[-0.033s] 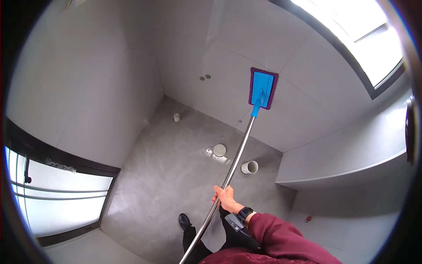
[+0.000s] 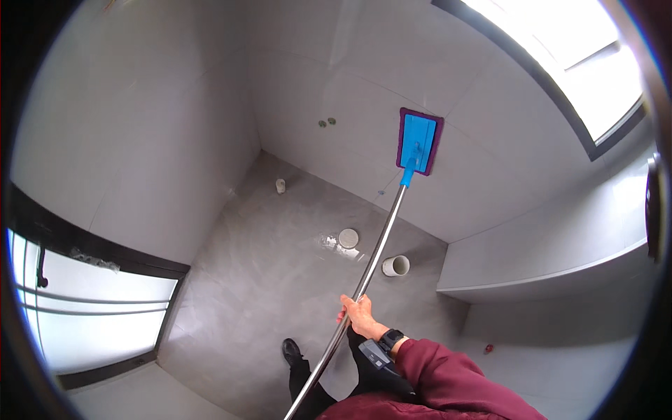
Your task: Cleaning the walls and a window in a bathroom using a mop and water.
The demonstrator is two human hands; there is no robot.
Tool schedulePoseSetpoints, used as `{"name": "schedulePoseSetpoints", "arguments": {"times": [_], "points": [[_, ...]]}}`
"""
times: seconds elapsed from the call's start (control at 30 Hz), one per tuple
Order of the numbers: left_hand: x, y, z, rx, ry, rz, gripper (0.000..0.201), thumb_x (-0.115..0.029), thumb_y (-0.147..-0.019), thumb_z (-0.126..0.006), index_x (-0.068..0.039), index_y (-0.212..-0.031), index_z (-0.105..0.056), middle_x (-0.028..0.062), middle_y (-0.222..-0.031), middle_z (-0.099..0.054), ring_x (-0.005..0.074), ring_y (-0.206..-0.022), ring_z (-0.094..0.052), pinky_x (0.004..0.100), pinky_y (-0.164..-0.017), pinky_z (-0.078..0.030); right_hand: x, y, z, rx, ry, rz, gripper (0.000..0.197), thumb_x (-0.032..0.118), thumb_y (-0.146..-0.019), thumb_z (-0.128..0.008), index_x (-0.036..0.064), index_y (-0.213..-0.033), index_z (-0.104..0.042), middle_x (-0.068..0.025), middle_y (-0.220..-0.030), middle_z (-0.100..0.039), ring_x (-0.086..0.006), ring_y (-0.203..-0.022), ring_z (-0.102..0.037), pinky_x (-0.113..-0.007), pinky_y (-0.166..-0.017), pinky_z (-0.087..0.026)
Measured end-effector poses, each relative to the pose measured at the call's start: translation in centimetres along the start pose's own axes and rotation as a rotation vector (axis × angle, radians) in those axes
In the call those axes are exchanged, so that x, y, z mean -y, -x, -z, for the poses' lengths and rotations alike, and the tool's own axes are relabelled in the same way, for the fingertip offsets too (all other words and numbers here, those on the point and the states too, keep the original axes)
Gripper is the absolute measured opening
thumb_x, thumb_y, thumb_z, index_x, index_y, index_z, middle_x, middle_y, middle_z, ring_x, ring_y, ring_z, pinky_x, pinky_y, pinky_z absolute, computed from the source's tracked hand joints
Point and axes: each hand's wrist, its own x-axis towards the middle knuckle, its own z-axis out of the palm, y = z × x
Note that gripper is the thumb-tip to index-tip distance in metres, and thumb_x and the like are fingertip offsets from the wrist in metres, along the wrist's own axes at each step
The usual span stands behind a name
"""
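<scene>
My right hand [image 2: 360,316] is wrapped round the silver pole of a flat mop [image 2: 379,246]. The pole runs from the lower edge up and away to the right. At its far end a blue mop head [image 2: 419,136] with a purple pad rests flat against the grey tiled wall [image 2: 364,150], near a tile seam. A black watch [image 2: 390,340] and a small grey device [image 2: 375,354] are on my right wrist and forearm. My left hand is out of view.
A white pipe stub [image 2: 396,266] and a round white cover [image 2: 348,238] are on the grey floor right of centre, with a smaller stub [image 2: 280,185] near the corner. A ledge [image 2: 532,280] juts out at right. A dark-framed window [image 2: 595,91] is at upper right, a door [image 2: 98,315] at left.
</scene>
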Motion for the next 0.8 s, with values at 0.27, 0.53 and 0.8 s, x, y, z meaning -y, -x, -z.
{"name": "schedulePoseSetpoints", "arguments": {"times": [0.27,0.53,0.8], "points": [[2.9,-1.0,-1.3,-0.118,-0.084,-0.144,0.028,-0.023,-0.069,-0.066,0.0,-0.068,-0.051,0.0054,-0.057,-0.049,0.0176,-0.049,-0.045,0.0363,-0.041,-0.037,5.1,6.1,-3.7,0.161,0.196,0.334,0.024,0.003,-0.068,-0.054,0.0003,-0.083,-0.036,-0.0123,-0.064,-0.05,-0.0232,-0.048,-0.056,-0.034,-0.04,-0.045],[-7.4,-3.7,3.1,-0.23,-0.159,-0.32,0.028,-0.024,-0.069,-0.065,0.001,-0.071,-0.053,0.0068,-0.056,-0.05,0.0187,-0.052,-0.047,0.0388,-0.046,-0.04,18.9,15.3,-12.1,0.349,0.309,0.773,0.027,0.013,-0.072,-0.059,0.0008,-0.083,-0.037,-0.0067,-0.063,-0.052,-0.0157,-0.054,-0.056,-0.028,-0.047,-0.045],[-28.5,-5.7,4.7,0.074,0.333,-0.614,0.034,-0.035,-0.067,-0.067,-0.01,-0.052,-0.048,-0.0015,-0.046,-0.042,0.0102,-0.04,-0.038,0.028,-0.038,-0.029,35.2,17.3,-15.2,0.092,0.091,1.353,0.029,0.009,-0.068,-0.056,0.0004,-0.089,-0.038,-0.0041,-0.066,-0.046,-0.0117,-0.053,-0.05,-0.025,-0.046,-0.044]]}}
